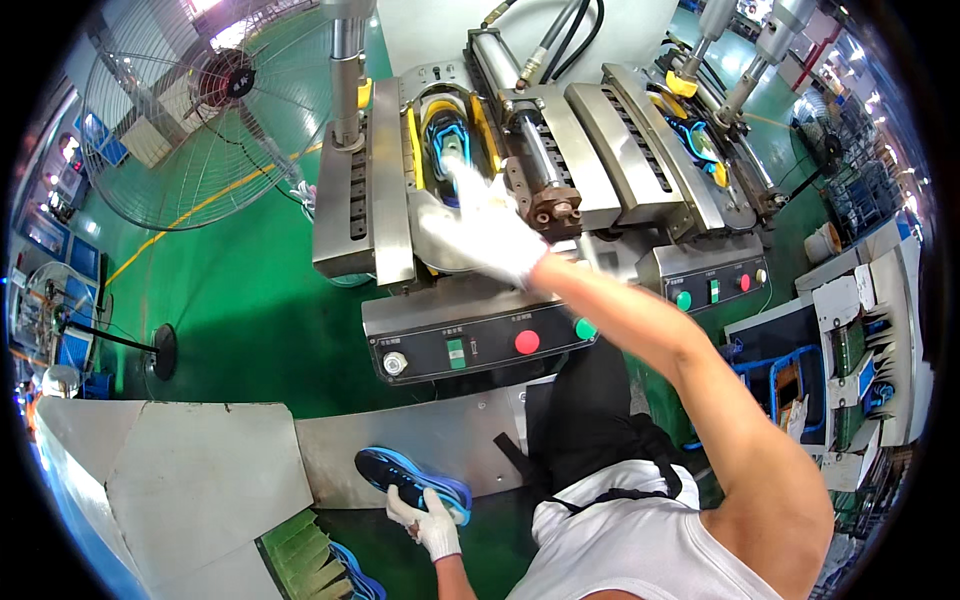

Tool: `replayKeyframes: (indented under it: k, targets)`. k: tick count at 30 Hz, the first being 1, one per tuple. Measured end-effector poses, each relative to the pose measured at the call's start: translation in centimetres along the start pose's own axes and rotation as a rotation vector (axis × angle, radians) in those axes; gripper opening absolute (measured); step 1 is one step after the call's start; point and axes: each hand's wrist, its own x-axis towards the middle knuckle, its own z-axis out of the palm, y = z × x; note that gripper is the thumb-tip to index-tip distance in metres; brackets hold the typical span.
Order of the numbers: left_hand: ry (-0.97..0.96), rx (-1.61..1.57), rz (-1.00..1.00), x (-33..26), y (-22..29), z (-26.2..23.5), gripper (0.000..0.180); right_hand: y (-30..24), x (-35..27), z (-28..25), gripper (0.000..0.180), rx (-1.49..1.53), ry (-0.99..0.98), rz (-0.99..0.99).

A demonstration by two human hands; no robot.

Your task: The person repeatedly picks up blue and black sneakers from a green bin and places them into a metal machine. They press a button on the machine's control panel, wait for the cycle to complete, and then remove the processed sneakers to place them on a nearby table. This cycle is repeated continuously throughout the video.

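My left hand (428,522), in a white glove, grips a black and blue sports shoe (400,468) by its near side. That shoe is held low over the metal ledge (340,440), its toe pointing left. Farther up, my right hand (485,230), also gloved in white, reaches over the left station of a steel press machine (393,190). Motion blurs it, but its fingers look stretched out and apart. Just beyond them another black and blue shoe (447,130) sits between yellow pads (484,135); the hand partly covers it, and whether they touch I cannot tell.
Below the press runs a control panel with a red button (527,342) and a green button (585,328). A second station on the right holds another shoe (692,138). A large caged fan (235,82) stands at left. Blue shoes lie on a green rack (300,560) near me.
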Motion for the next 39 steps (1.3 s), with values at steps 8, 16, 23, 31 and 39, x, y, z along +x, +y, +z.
replayKeyframes:
  k: [8, 16, 23, 31, 39]
  targets:
    - [-0.291, 0.155, 0.834, 3.9, 0.9, -1.6, 0.026, 14.3, -23.3, -1.3, 0.078, -0.488, -0.072, -0.185]
    - [-0.366, -0.032, 0.922, 0.9, 13.5, -0.3, 0.031, 10.9, -31.9, -8.8, 0.113, 0.130, -0.281, -0.045]
    - [-0.749, -0.264, 1.384, -12.8, 31.9, 8.7, 0.012, 9.6, -48.1, -13.7, 0.129, 0.367, -0.065, 0.269]
    - [-1.498, -0.791, 1.910, -34.9, 48.4, 12.5, 0.061, 13.0, -54.6, -23.7, 0.093, 0.143, 1.271, 0.612]
    - [-1.586, -0.496, 1.983, -35.3, 43.1, 18.6, 0.057, 35.4, -62.0, -48.8, 0.091, -0.395, 1.793, 0.968]
